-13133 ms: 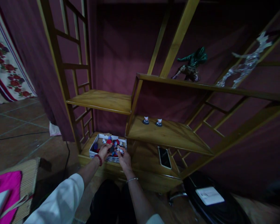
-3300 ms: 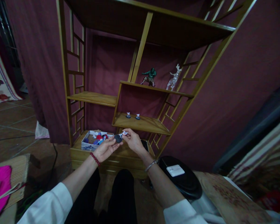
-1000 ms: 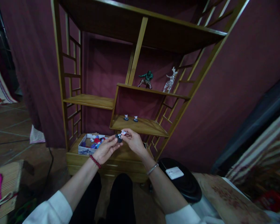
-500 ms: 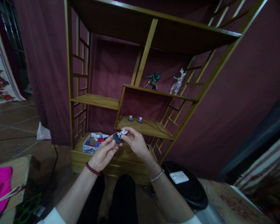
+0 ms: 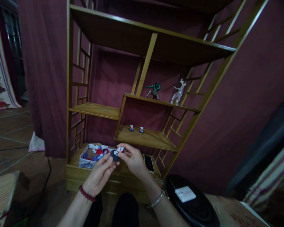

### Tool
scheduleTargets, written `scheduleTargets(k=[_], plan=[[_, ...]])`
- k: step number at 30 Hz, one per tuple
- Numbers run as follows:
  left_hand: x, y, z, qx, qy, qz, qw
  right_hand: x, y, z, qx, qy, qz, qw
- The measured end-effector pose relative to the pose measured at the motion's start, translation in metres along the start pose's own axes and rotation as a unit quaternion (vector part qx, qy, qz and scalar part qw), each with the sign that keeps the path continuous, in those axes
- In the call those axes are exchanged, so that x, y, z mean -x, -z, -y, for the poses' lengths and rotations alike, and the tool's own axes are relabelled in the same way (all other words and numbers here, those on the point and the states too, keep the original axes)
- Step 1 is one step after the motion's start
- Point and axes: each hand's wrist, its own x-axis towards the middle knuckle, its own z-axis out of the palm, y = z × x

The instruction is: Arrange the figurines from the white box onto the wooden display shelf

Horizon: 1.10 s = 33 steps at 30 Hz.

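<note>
Between my two hands is a small white figurine (image 5: 119,149) on a round dark base (image 5: 114,155). My left hand (image 5: 101,170) pinches the base between thumb and fingers, while my right hand (image 5: 130,159) grips the white upper part. The figurine is tilted, its top toward the right. Past my hands, two similar small figurines, one on the left (image 5: 131,128) and one on the right (image 5: 141,129), stand upright on a wooden shelf (image 5: 149,138). Left of my left hand sits an open box (image 5: 86,162) holding several red, blue and white small pieces.
On the higher shelf stand a green crouching figure (image 5: 154,90) and a clear deer figurine (image 5: 178,91). A dark flat device (image 5: 149,163) lies right of my right hand. At lower right is a black round lid (image 5: 191,201) with a white packet (image 5: 185,194) on it.
The view has tipped upward, so the shelves appear lower in the frame. Both hands keep their hold on the figurine, and the dark flat device has come into fuller view.
</note>
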Motion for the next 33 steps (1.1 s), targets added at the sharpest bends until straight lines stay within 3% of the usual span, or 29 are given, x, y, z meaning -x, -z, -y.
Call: scheduleTargets(k=[7, 12, 16, 21, 25, 33], plan=[[0.005, 0.056, 0.042, 0.040, 0.071, -0.101, 0.992, 0.026, -0.033, -0.062, 0.070, -0.058, 0.024, 0.996], [0.012, 0.095, 0.066, 0.082, 0.132, -0.080, 0.985, 0.051, -0.054, -0.108, 0.100, -0.127, 0.031, 0.986], [0.016, 0.118, 0.075, 0.097, 0.179, -0.090, 0.975, 0.066, -0.070, -0.130, 0.135, -0.145, 0.055, 0.979], [0.016, 0.132, 0.080, 0.113, 0.188, -0.141, 0.965, 0.071, -0.079, -0.136, 0.178, -0.173, 0.072, 0.966], [0.014, 0.137, 0.082, 0.116, 0.187, -0.134, 0.966, 0.068, -0.080, -0.137, 0.205, -0.167, 0.106, 0.959], [0.010, 0.147, 0.087, 0.121, 0.193, -0.136, 0.964, 0.070, -0.092, -0.149, 0.250, -0.204, 0.112, 0.940]])
